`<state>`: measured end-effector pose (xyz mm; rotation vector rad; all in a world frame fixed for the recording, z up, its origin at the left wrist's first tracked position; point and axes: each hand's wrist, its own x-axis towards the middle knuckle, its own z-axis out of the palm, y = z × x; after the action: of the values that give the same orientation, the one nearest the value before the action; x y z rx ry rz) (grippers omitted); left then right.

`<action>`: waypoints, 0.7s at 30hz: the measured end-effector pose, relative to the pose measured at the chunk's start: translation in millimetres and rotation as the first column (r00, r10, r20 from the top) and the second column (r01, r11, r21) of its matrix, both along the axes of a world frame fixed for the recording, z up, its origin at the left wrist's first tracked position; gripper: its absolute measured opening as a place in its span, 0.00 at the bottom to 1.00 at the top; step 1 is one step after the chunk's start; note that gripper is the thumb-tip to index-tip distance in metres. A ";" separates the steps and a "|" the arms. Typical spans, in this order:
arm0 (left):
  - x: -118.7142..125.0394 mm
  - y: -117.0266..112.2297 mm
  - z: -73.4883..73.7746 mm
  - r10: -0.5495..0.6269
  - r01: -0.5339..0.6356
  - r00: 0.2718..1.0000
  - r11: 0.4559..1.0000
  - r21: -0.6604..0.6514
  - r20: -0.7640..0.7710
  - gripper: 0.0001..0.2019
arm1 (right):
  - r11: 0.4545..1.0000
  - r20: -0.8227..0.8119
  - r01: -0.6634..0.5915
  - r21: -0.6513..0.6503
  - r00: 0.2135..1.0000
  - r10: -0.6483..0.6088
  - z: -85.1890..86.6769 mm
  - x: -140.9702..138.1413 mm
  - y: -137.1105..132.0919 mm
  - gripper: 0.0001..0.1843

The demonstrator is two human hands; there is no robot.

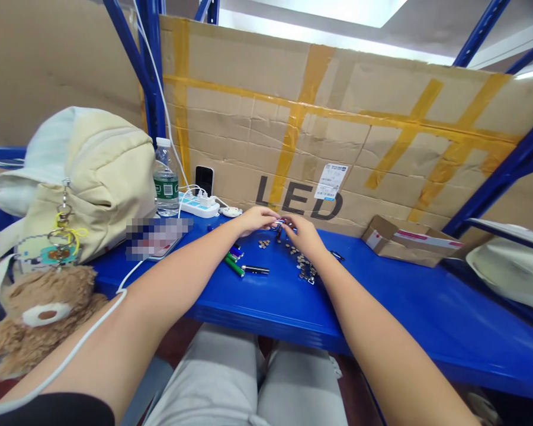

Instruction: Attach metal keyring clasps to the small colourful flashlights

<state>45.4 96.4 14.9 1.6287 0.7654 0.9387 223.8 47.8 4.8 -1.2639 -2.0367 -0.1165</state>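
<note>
My left hand [256, 220] and my right hand [304, 235] meet over the far part of the blue table [266, 302]. Their fingertips are closed round a small shiny piece [279, 222], too small and too covered to name. Just below the fingers shows a short dark cylinder [279, 235]. Small round metal-looking pieces lie in a little group [263, 244] and in a looser scatter [302, 260] beside my right wrist. Near my left forearm rest a green pen-like tube [234, 265], a blue one [237, 252] and a black one with a silver end [256, 270].
To the left are a cream bag [111, 165], a teddy bear [53, 313], a water bottle [166, 183] and a white power strip [199, 205] with cables. A white cable crosses my left arm. An open cardboard box [408, 242] stands right; a cardboard wall [249, 136] closes the back.
</note>
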 end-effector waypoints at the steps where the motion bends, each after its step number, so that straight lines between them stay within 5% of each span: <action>1: 0.6 -1.8 0.6 0.014 -0.014 1.000 1.000 -0.010 0.023 0.08 | 1.000 -0.055 0.003 -0.018 0.998 -0.004 0.1 -0.8 -2.5 0.20; 5: 2.3 -9.2 0.4 0.017 -0.020 0.997 0.999 0.043 0.071 0.08 | 0.998 -0.136 0.009 -0.060 0.991 -0.017 -0.1 -1.4 -10.5 0.28; 14: 8.4 -18.7 1.1 0.006 -0.019 0.996 0.987 0.162 0.085 0.07 | 0.997 -0.051 0.017 0.076 0.999 -0.013 4.9 -1.9 -17.3 0.17; 21: 3.9 -19.4 3.4 0.131 -0.054 0.985 0.852 0.521 -0.112 0.09 | 0.998 -0.096 -0.049 0.051 0.994 0.053 4.7 -3.6 -22.1 0.18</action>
<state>49.4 77.0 18.3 2.1653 0.7305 1.1768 220.2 25.7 9.5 -1.1646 -1.9692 -0.0782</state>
